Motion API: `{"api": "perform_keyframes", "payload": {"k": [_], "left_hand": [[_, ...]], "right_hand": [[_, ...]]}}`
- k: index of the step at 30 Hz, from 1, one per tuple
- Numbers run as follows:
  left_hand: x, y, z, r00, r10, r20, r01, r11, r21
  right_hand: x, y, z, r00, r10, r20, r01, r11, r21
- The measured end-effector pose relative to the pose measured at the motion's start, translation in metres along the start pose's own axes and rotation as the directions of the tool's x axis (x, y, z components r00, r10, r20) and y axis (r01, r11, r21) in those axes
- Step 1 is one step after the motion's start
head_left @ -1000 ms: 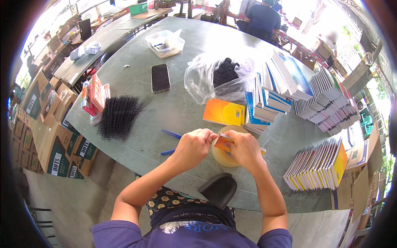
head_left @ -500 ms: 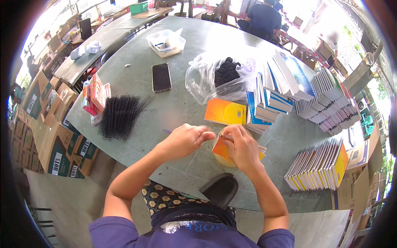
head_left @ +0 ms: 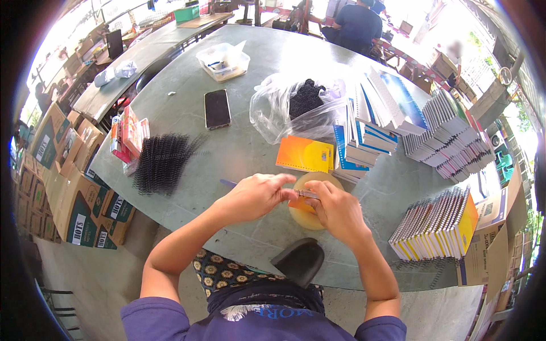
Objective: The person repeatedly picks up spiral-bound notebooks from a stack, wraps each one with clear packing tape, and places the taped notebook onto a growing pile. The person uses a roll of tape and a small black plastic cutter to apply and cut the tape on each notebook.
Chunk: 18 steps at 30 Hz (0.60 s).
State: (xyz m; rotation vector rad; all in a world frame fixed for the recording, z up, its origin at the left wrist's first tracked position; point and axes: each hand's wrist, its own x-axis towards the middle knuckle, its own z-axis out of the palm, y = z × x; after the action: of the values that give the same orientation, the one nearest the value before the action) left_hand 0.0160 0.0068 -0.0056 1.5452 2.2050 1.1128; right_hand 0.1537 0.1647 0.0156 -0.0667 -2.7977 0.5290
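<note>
My left hand (head_left: 257,196) and my right hand (head_left: 335,211) meet over the near edge of the grey-green table (head_left: 250,142). Between them they pinch a small orange notebook (head_left: 300,202) along its top edge, where a thin spiral binding shows. Under the hands lies a round pale yellow disc (head_left: 310,219). A larger orange notebook (head_left: 305,154) lies flat just beyond. A blue pen (head_left: 228,183) pokes out from behind my left hand.
A heap of black spiral coils (head_left: 162,163) lies at left, beside red packets (head_left: 128,136). A black phone (head_left: 216,108), a clear bag of black coils (head_left: 301,102), stacked notebooks (head_left: 369,128) and upright rows (head_left: 435,227) crowd the right. Cardboard boxes (head_left: 85,210) stand left; a person (head_left: 355,23) sits far off.
Both hands have shifted slightly while staying together on the small orange notebook. The left hand now covers more of the blue pen.
</note>
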Motion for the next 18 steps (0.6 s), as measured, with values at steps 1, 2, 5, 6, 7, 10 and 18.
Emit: {"api": "perform_keyframes", "payload": {"k": [1, 2, 5, 6, 7, 10, 18], "left_hand": [[0.000, 0.004, 0.000, 0.997, 0.032, -0.068, -0.030, 0.999, 0.037], [0.001, 0.011, -0.001, 0.989, 0.066, -0.134, -0.056, 0.996, 0.076], [-0.003, 0.017, 0.002, 0.987, 0.090, -0.136, -0.061, 0.978, 0.200], [-0.004, 0.015, 0.004, 0.991, 0.079, -0.110, -0.051, 0.969, 0.244], [-0.004, 0.013, 0.003, 0.986, 0.098, -0.133, -0.066, 0.972, 0.225], [-0.005, 0.011, 0.001, 0.983, 0.114, -0.146, -0.081, 0.974, 0.214], [0.011, 0.032, -0.022, 0.753, -0.486, 0.444, 0.608, 0.771, -0.188]], "right_hand": [[0.000, 0.003, 0.004, 0.998, -0.031, -0.055, 0.032, 0.999, 0.024], [0.000, 0.007, 0.010, 0.992, -0.060, -0.111, 0.065, 0.997, 0.046], [0.000, 0.006, 0.015, 0.983, -0.051, -0.177, 0.066, 0.995, 0.080], [0.001, 0.006, 0.015, 0.983, -0.039, -0.181, 0.055, 0.995, 0.086], [0.001, 0.005, 0.015, 0.983, -0.034, -0.179, 0.051, 0.995, 0.090], [-0.001, 0.005, 0.015, 0.983, -0.020, -0.180, 0.040, 0.994, 0.104], [-0.009, 0.002, 0.015, 0.986, -0.027, -0.163, 0.042, 0.995, 0.088]]}}
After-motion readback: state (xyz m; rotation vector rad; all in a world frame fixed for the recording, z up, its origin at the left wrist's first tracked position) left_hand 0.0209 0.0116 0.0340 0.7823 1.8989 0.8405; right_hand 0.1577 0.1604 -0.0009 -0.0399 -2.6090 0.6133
